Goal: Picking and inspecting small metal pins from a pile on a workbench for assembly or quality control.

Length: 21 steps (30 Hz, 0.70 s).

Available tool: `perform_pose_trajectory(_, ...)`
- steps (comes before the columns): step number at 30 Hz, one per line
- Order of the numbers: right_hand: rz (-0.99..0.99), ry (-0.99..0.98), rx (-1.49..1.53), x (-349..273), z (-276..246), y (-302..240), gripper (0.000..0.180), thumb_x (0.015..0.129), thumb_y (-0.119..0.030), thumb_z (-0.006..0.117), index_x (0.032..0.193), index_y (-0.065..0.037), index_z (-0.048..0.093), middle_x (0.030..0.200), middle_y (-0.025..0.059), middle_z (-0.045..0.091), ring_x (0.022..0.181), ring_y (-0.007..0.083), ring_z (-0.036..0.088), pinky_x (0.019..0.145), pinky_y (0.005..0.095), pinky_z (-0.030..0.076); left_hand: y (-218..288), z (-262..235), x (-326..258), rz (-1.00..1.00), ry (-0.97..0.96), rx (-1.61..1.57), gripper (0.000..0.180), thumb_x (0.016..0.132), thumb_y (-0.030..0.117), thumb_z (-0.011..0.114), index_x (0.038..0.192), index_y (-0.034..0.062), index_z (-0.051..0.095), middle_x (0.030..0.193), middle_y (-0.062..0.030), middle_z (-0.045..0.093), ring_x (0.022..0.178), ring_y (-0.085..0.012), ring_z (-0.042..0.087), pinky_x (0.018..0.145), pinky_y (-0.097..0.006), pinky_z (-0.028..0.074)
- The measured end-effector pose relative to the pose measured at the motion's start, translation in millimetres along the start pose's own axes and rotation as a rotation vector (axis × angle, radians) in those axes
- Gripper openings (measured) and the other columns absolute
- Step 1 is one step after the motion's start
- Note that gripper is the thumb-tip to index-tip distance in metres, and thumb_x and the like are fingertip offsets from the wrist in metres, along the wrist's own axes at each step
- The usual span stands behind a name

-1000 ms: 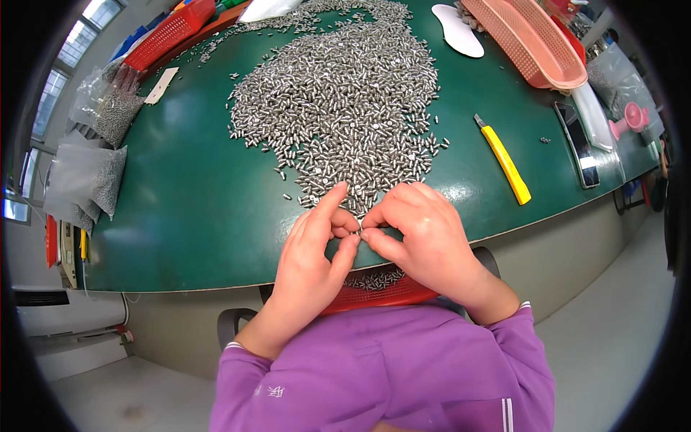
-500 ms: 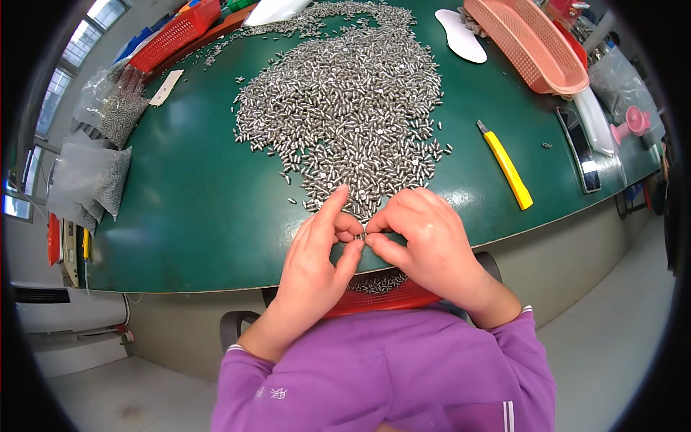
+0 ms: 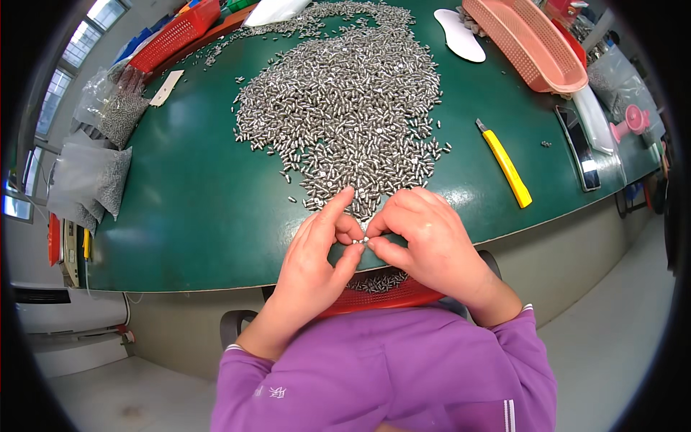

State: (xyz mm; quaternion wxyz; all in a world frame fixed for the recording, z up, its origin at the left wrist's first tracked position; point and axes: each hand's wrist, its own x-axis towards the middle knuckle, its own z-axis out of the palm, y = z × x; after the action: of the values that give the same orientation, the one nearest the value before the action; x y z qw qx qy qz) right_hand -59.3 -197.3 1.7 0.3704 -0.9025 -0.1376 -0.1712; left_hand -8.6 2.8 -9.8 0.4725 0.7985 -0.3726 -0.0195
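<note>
A broad heap of small silvery metal pins (image 3: 345,108) covers the middle of the green table (image 3: 194,180). At the heap's near tip, close to the table's front edge, my left hand (image 3: 313,248) and my right hand (image 3: 425,234) meet fingertip to fingertip. Small shiny metal pins (image 3: 360,240) show between the pinched fingers of both hands; how many each holds is hidden. My left index finger reaches forward along the heap's edge. Below the table edge, in front of my body, a red basket (image 3: 381,300) holds more of these pins.
A yellow utility knife (image 3: 506,167) lies right of the heap, with a phone (image 3: 578,147) farther right. Pink baskets (image 3: 529,47) and a white insole-shaped piece (image 3: 459,34) are at the back right. Filled plastic bags (image 3: 90,173) stand along the left edge, near a red basket (image 3: 176,36).
My hands stay at almost the same place. The fingertips have shifted slightly, and the metal pins between them show more clearly now.
</note>
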Motion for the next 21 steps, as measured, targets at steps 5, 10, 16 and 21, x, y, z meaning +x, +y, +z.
perform_pose_trajectory(5, 0.024, -0.057, 0.015, -0.9, -3.4, -0.1, 0.014, 0.079, -0.009, 0.079, 0.089, -0.007, 0.069, 0.089, 0.005, 0.065, 0.088, 0.0276, 0.062, 0.08, 0.0413, 0.049, -1.3, -3.8, -0.6, 0.002, -0.025, -0.033, 0.078, 0.082, -0.008, 0.074, 0.152, 0.0021, 0.043, 0.097, -0.008, 0.065, 0.087, -0.0223, 0.063, 0.082, -0.037, 0.054)
perform_pose_trajectory(10, 0.009, -0.069, 0.005, -0.9, -5.8, -1.2, 0.023, 0.079, -0.011, 0.08, 0.1, -0.008, 0.071, 0.095, 0.0064, 0.065, 0.094, 0.0286, 0.063, 0.083, 0.0414, 0.05, -2.5, -5.7, -3.4, -0.001, -0.003, -0.123, 0.08, 0.085, -0.012, 0.063, 0.157, 0.0025, 0.034, 0.107, -0.009, 0.062, 0.092, -0.0183, 0.061, 0.083, -0.031, 0.052)
perform_pose_trajectory(16, -0.103, 0.009, 0.023, -3.3, 13.6, -4.6, 0.021, 0.082, -0.013, 0.077, 0.1, -0.007, 0.068, 0.093, 0.0087, 0.06, 0.09, 0.0311, 0.059, 0.078, 0.0425, 0.05, -10.3, 2.9, -6.5, -0.053, 0.168, -0.239, 0.075, 0.086, -0.015, 0.054, 0.157, 0.0006, 0.034, 0.108, -0.0092, 0.06, 0.09, -0.0144, 0.058, 0.081, -0.028, 0.051)
perform_pose_trajectory(21, -0.064, -0.161, 0.05, -10.0, 0.8, -9.5, 0.021, 0.08, -0.012, 0.08, 0.098, -0.009, 0.071, 0.093, 0.0061, 0.063, 0.09, 0.0279, 0.063, 0.082, 0.0394, 0.051, -8.8, 5.9, -5.4, -0.062, 0.194, -0.106, 0.072, 0.086, -0.015, 0.055, 0.155, 0.0009, 0.039, 0.107, -0.0095, 0.063, 0.09, -0.0161, 0.059, 0.081, -0.029, 0.051)
